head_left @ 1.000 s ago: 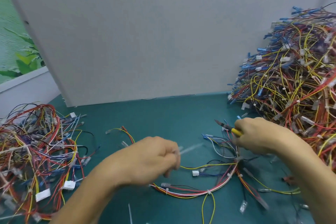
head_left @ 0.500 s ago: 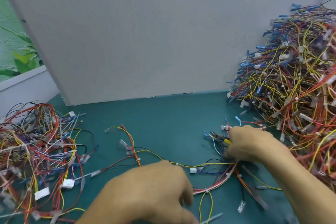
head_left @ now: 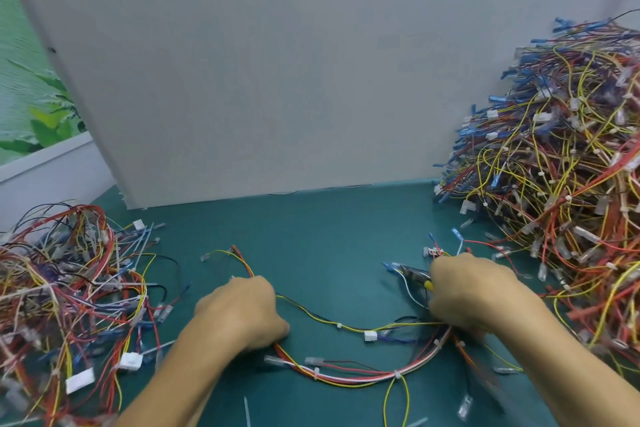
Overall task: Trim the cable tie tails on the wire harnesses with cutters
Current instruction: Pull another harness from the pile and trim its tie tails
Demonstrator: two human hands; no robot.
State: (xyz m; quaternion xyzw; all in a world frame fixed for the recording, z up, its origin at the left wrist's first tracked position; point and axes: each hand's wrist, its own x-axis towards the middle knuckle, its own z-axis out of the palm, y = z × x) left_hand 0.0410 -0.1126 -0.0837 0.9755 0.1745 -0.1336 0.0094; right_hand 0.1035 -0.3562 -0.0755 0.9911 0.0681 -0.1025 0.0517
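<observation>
One wire harness (head_left: 349,376) of red, yellow, white and black wires lies spread on the green mat (head_left: 311,246), bound by several white cable ties. My left hand (head_left: 242,314) grips the harness at its left end, fingers curled down over the wires. My right hand (head_left: 474,291) holds small cutters (head_left: 414,274) with a yellow grip, their dark jaws pointing left just above the mat. The same hand rests on the harness's right end. Whether the jaws are apart is not clear.
A tall heap of harnesses (head_left: 561,184) fills the right side. A lower tangled pile (head_left: 65,302) lies at the left. A grey upright panel (head_left: 277,62) closes the back. Cut tie tails (head_left: 246,409) lie on the mat near the front edge.
My left hand dropped low toward the front edge, then came back up and left onto the harness's left end. My right hand with the cutters shifted slightly down and left.
</observation>
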